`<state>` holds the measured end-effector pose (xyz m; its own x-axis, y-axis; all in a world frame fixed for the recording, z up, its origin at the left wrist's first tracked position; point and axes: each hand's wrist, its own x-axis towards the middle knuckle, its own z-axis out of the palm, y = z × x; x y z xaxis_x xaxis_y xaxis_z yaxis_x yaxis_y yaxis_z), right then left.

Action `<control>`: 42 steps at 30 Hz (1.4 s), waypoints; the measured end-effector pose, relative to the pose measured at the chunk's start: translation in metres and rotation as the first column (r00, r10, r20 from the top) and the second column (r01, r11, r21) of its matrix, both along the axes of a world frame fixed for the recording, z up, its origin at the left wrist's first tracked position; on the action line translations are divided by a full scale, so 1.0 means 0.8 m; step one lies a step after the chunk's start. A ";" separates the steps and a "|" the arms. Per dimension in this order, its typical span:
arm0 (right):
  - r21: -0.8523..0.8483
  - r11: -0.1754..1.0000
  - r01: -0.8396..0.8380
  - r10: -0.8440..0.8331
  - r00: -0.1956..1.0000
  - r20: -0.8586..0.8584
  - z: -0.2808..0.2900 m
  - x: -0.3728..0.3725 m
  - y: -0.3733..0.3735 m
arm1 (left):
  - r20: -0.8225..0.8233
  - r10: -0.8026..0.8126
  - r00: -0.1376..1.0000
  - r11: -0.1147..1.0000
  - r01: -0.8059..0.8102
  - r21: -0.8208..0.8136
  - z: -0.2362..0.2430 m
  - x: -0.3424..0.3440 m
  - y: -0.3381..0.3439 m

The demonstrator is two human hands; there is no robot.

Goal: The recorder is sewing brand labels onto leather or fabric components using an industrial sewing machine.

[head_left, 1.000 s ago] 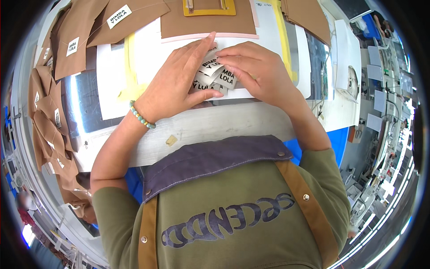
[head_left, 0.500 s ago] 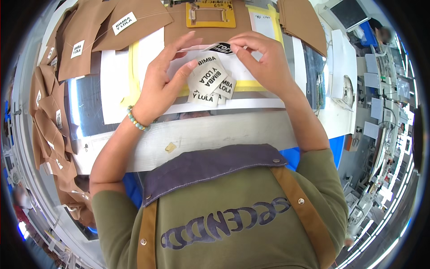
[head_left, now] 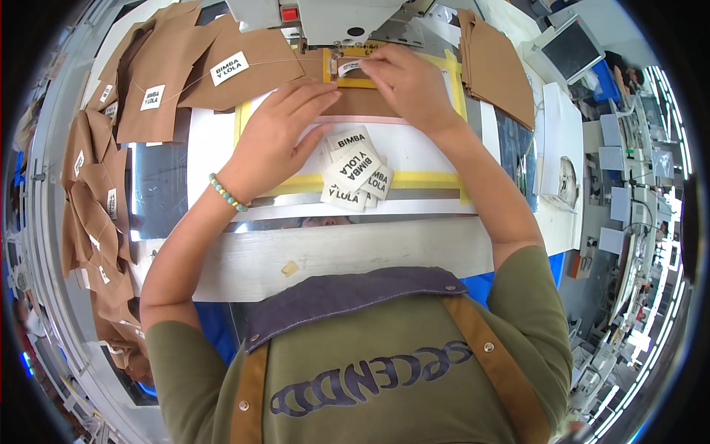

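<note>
My right hand (head_left: 408, 90) pinches the end of a small white fabric label (head_left: 349, 68) with dark print. It holds the label inside the opening of a yellow frame (head_left: 361, 83), which lies over a brown fabric piece (head_left: 362, 105) beneath a sewing machine head (head_left: 322, 24). Beside the frame's left edge, my left hand (head_left: 290, 126) is open, its fingers stretched over the brown piece and its thumb apart, holding nothing. Between my wrists lies a loose pile of white labels (head_left: 356, 172) on a white sheet edged with yellow tape.
Brown pieces with labels on them (head_left: 151, 115), linked by thread, spread over the left side and hang down there. To the far right stands a stack of plain brown pieces (head_left: 497, 70), near a white box (head_left: 558, 148) and a monitor (head_left: 573, 48).
Both hands have moved forward toward the machine head, which has come into view. The label in my right hand went from above the sheet into the yellow frame; my left hand is away from it.
</note>
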<state>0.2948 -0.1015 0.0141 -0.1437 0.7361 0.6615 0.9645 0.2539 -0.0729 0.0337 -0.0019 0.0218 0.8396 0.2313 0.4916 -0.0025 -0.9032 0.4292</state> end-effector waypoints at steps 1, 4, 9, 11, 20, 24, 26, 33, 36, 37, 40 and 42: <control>0.008 1.000 0.003 -0.003 1.000 0.005 -0.004 0.001 0.001 | -0.012 0.003 1.000 0.993 -0.001 0.120 -0.002 0.004 0.001; -0.067 0.998 0.011 -0.004 0.995 0.101 -0.015 0.005 0.002 | -0.033 0.042 0.999 0.980 -0.035 0.197 -0.011 0.018 0.004; -0.089 0.996 0.023 -0.009 0.988 0.156 -0.020 0.009 -0.002 | -0.067 0.021 0.998 0.983 -0.008 0.182 -0.018 0.035 0.012; -0.080 0.996 0.028 -0.015 0.987 0.159 -0.018 0.010 -0.003 | -0.078 -0.007 0.997 0.984 0.020 0.175 -0.019 0.037 0.014; -0.135 0.989 0.063 -0.026 0.966 0.258 -0.012 -0.001 -0.014 | -0.025 0.043 0.999 0.969 -0.036 0.245 -0.026 0.043 0.004; -0.102 0.995 0.011 0.014 0.970 0.243 -0.011 -0.001 -0.012 | -0.111 0.070 0.991 0.985 -0.051 0.165 -0.021 0.038 0.006; -0.118 0.992 0.036 -0.005 0.967 0.254 -0.012 0.000 -0.011 | -0.177 0.057 0.983 0.997 -0.046 0.067 -0.019 0.037 0.009; -0.082 0.997 0.008 0.014 0.965 0.264 -0.015 0.000 -0.005 | -0.168 0.125 0.978 0.977 -0.092 0.191 -0.032 0.044 0.011; -0.127 0.992 0.019 0.015 0.965 0.262 -0.013 -0.001 -0.005 | -0.185 0.132 0.974 0.973 -0.092 0.209 -0.037 0.045 0.013; -0.124 0.992 0.019 0.015 0.965 0.263 -0.012 -0.001 -0.006 | -0.183 0.139 0.973 0.974 -0.101 0.201 -0.037 0.045 0.014; -0.207 0.978 0.023 0.026 0.973 0.231 -0.008 0.002 -0.017 | -0.159 0.123 0.980 0.979 -0.094 0.182 -0.038 0.045 0.016; -0.264 0.964 0.036 0.011 0.985 0.173 -0.004 0.007 -0.026 | -0.166 0.103 0.981 0.983 -0.075 0.167 -0.037 0.046 0.020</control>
<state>0.3006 -0.1227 0.0109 -0.2271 0.8841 0.4084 0.9714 0.2355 0.0304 0.0708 0.0143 -0.0078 0.8946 0.2395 0.3774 0.1426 -0.9531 0.2669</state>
